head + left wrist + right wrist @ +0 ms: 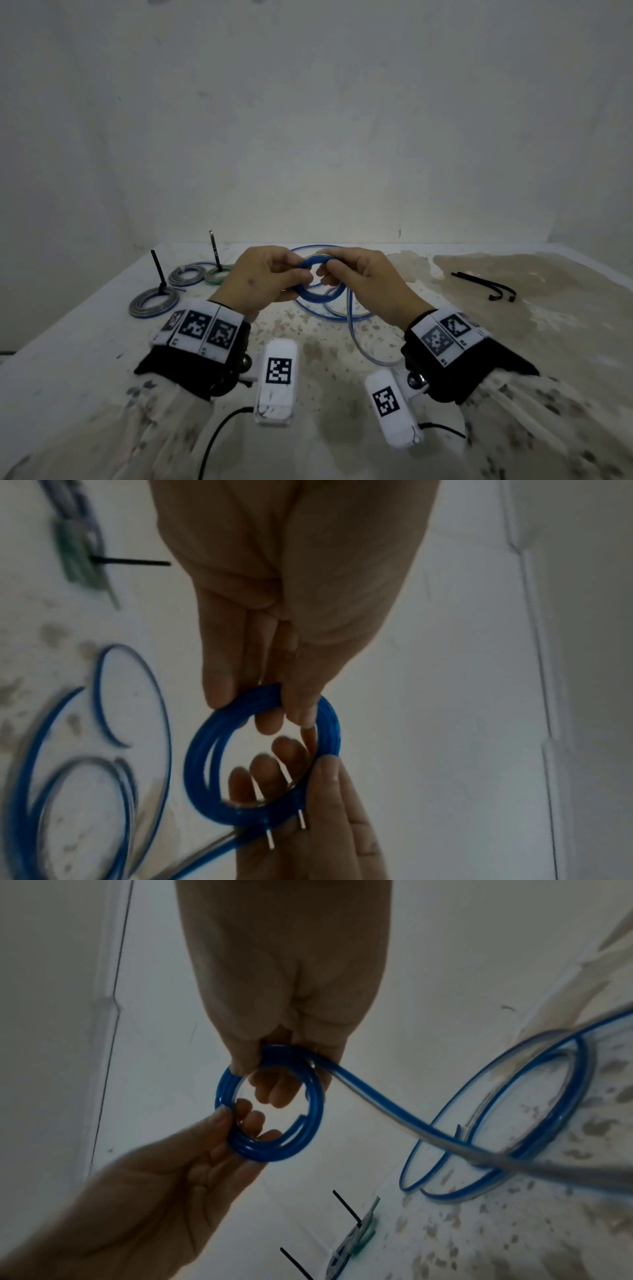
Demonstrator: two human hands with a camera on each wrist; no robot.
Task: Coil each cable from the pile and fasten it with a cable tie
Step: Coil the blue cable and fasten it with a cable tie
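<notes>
Fingers (219, 685) of left hand (260, 277) and right hand (359, 277) pinch blue coil (310, 281) from opposite sides, raised above table (513, 342).

Left hand (284, 593) pinches top of blue cable coil (205, 756), thumb over, fingertips through the ring. Right hand (325, 818) grips coil's opposite side; two bare wire ends (270, 841) lie against it. Loose blue loops (161, 704) on worktop (428, 669) beside hands.

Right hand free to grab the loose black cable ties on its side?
Probably not yet. The right hand and left hand both grip the half-wound blue cable coil. The path to the loose black cable ties looks unobstructed.
</notes>
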